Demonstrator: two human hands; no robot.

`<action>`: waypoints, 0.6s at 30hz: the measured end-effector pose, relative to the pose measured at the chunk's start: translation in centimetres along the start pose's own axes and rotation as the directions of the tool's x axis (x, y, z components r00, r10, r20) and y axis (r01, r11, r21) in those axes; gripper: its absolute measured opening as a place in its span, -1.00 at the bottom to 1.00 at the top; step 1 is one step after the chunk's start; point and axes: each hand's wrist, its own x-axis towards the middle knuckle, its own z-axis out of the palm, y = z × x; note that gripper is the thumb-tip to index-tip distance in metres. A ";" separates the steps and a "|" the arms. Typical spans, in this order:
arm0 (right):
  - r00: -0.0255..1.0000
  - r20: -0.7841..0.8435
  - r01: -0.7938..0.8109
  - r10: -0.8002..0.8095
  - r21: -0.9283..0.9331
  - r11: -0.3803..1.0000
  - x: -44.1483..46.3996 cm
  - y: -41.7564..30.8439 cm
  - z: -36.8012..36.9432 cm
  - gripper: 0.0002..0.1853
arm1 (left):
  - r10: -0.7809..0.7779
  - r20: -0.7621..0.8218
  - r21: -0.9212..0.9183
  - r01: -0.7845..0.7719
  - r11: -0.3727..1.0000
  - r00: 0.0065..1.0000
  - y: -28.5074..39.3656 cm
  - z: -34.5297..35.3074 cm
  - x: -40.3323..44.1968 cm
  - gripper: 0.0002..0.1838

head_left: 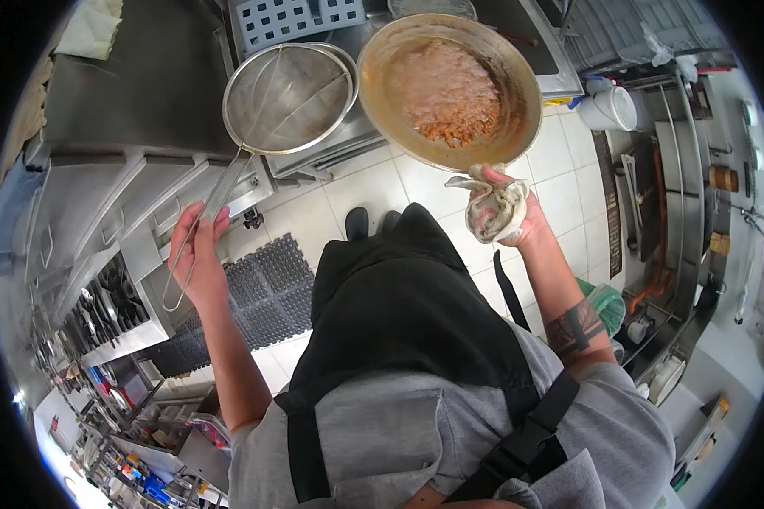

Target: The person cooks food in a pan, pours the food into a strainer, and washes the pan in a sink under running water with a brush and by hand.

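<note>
My left hand (199, 250) is closed around the long wire handle of a round mesh strainer (284, 97). The strainer lies over a metal vessel (345, 64), of which only part of the rim shows. With a crumpled cloth (494, 208) in its grip, my right hand (526, 219) is at the near edge of a wide pan (518, 127). The cloth hides where the fingers meet the pan. Inside the pan, to the strainer's right, are small orange-brown bits (454, 127) in cloudy, foamy liquid.
A grey perforated plastic basket (293, 21) stands behind the strainer. Steel counter (136, 93) stretches to the left, above drawers. A black rubber mat (267, 284) covers part of the tiled floor. At the right are a white bucket (611, 110) and metal shelving.
</note>
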 end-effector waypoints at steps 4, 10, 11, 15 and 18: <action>0.999 0.012 -0.049 0.049 -0.019 0.999 0.2 0.5 0.0 -0.86 | -0.013 0.004 -0.014 0.013 1.000 1.000 0.3 0.1 0.0 -0.68; 1.000 0.006 -0.030 0.030 -0.015 0.999 0.0 0.9 0.8 -0.89 | -0.013 0.014 -0.019 0.014 1.000 1.000 0.7 0.0 -0.4 -0.68; 0.999 0.027 -0.018 0.018 -0.024 1.000 -0.2 0.7 0.9 -0.89 | -0.010 0.009 -0.021 0.010 1.000 1.000 0.8 0.0 -0.4 -0.68; 0.998 0.057 0.027 -0.022 -0.090 0.996 0.6 0.1 -0.1 -0.92 | -0.022 0.023 0.013 0.022 1.000 1.000 1.4 0.0 -0.7 -0.67; 0.994 -0.004 0.106 -0.108 -0.155 0.982 0.6 -0.2 -0.5 -0.94 | -0.023 0.030 0.030 0.022 0.999 0.999 1.3 -0.3 -0.5 -0.68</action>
